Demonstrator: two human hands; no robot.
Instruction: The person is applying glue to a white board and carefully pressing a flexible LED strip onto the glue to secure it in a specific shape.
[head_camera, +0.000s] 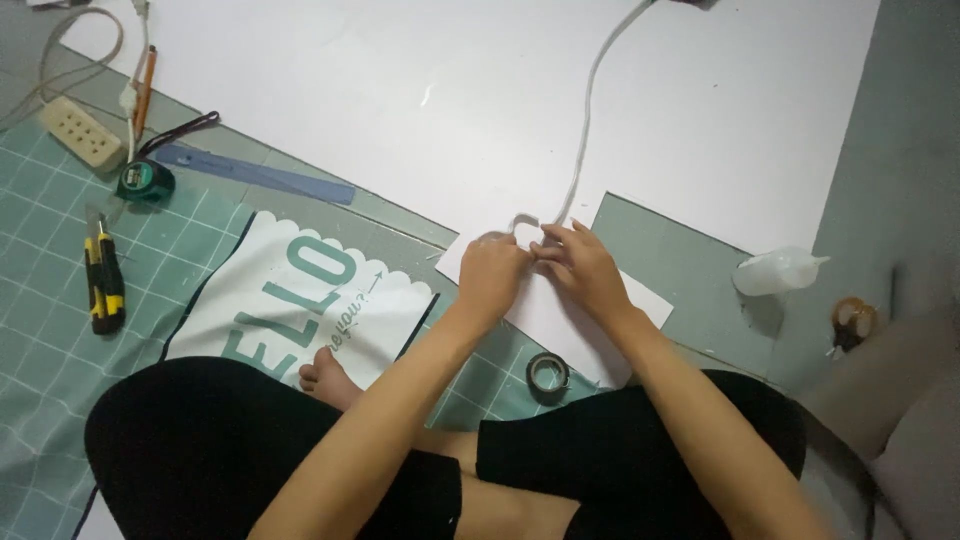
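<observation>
At the upper left of the frame a cream power strip (77, 130) lies on the teal grid mat (40, 330), with a pencil (145, 88) just to its right. Below them sits a green tape measure (145, 181), and a blue ruler (255, 174) runs from there toward the middle. Lower on the left edge, a yellow and black utility knife (103, 282) lies on the mat. To the right of it a white printed cloth (290, 300) with scalloped edge is spread out, and my bare foot (325, 378) rests on its lower part.

In the middle of the frame my left hand (492, 275) is curled nearly closed, fingertips pinching the looped end of a white cord (583, 120). My right hand (585, 268) touches it from the right side, fingers bent and pressed onto the same loop; how firmly it grips I cannot tell. The cord's end lies on a small white sheet (560, 330) at the centre, and the rest of the cord climbs toward the top of the frame across a large white board (400, 90).

Just below my hands, between my knees, a dark roll of tape (547, 374) lies on the mat. At the right, a clear plastic bottle (775, 272) lies on its side, and near the right edge lies a small brown object (855, 320) I cannot identify.
</observation>
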